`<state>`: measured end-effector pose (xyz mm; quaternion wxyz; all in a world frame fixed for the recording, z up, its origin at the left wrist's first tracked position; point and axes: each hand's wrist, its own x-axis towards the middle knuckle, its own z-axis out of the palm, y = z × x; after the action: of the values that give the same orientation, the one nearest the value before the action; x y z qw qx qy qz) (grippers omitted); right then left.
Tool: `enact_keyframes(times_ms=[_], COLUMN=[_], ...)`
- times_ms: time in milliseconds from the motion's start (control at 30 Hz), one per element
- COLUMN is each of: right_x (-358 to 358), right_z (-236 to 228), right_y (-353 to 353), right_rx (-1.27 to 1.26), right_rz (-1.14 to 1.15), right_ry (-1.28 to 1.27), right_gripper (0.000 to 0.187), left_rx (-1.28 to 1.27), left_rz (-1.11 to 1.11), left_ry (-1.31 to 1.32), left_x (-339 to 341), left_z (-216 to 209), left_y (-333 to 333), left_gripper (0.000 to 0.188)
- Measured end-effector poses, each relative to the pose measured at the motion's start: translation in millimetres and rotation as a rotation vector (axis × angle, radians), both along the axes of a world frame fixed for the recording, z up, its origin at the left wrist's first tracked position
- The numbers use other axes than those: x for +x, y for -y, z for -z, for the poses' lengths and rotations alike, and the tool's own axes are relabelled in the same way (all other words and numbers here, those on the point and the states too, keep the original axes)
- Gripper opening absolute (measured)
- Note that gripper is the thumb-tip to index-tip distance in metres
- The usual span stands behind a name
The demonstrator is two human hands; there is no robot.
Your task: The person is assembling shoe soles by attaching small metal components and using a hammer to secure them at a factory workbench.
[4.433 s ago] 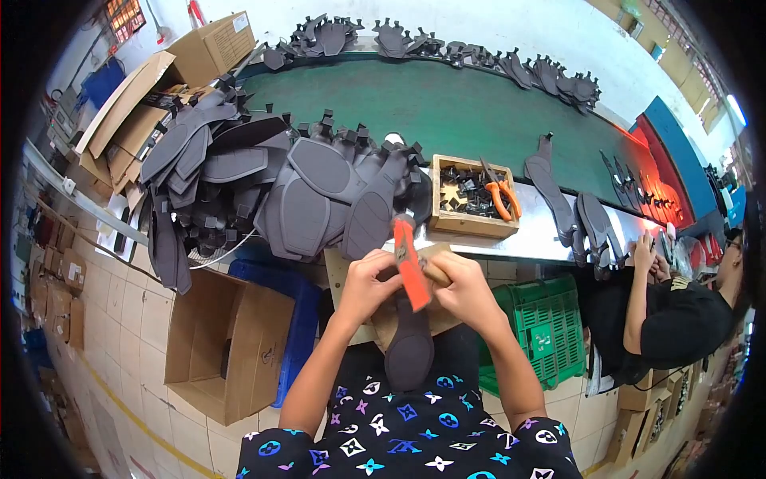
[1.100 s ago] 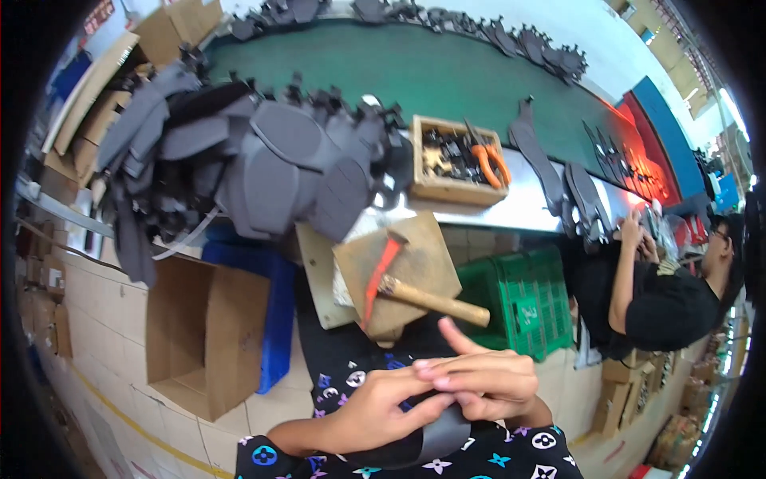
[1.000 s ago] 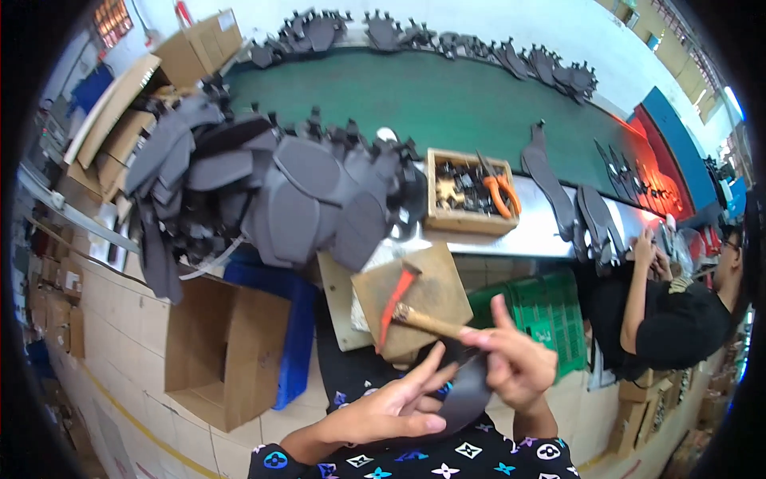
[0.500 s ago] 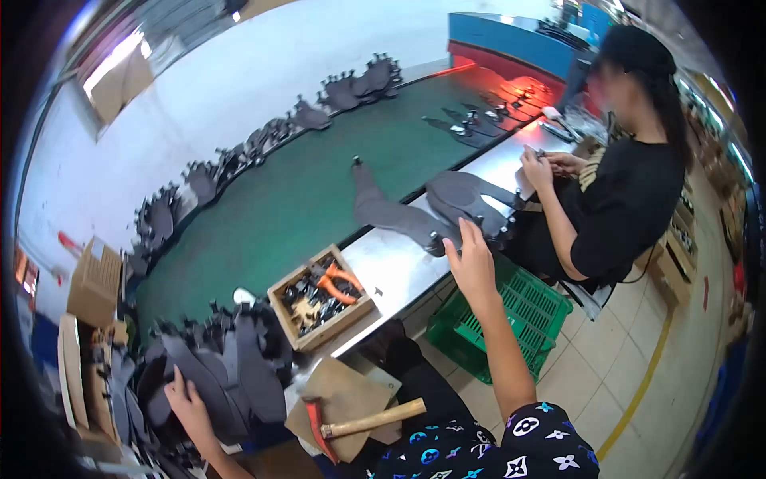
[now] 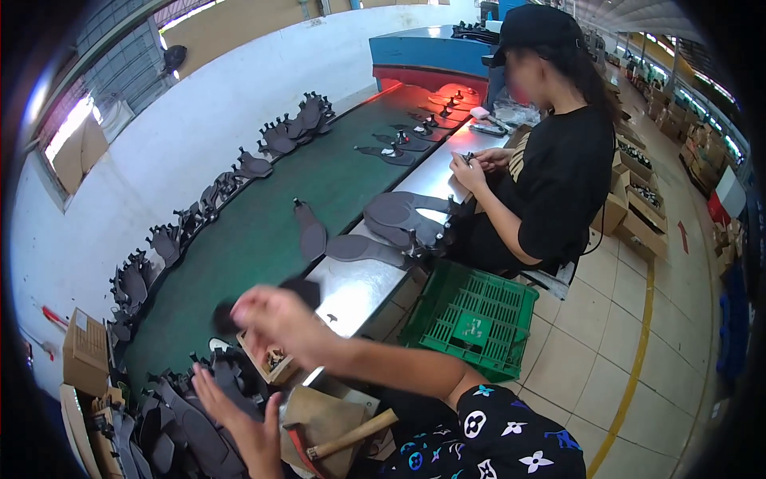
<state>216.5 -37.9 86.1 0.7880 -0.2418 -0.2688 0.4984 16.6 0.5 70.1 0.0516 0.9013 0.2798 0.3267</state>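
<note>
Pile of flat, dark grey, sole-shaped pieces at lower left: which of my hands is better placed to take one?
Probably your left hand: its open, spread fingers overlap the pile in this view. Your right hand sits higher in the picture, blurred and farther from most pieces.

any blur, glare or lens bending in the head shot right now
Head view, all of it: motion blur smears the right hand; glare whitens the metal strip; a red-orange glow tints the far end of the green surface; the yellow floor line bows.
</note>
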Motion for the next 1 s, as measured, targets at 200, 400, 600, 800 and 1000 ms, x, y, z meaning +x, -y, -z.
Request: enact_keyframes(times_ms=[200,400,600,800,1000], right_x=[-82,-76,-67,-103,-44], right_z=[21,137,162,229,238], right_y=[71,127,174,181,253], right_rx=[0.320,-0.578,-0.308,-0.692,-0.665], right_rz=[-0.041,0.199,0.229,0.203,0.448], right_ry=[0.747,1.631,1.545,1.029,0.819], right_gripper=[0.087,0.088,0.045,0.032,0.032], left_rx=[-0.628,-0.646,-1.142,-1.194,-0.256], left_rz=[-0.006,-0.200,0.012,0.048,-0.484], left_ry=[1.056,0.753,0.860,0.838,-0.071], left_x=[-42,-114,-67,-58,-29], left_z=[-4,37,95,92,75], left_y=[47,57,90,77,76], left_gripper=[0.033,0.059,0.024,0.029,0.049])
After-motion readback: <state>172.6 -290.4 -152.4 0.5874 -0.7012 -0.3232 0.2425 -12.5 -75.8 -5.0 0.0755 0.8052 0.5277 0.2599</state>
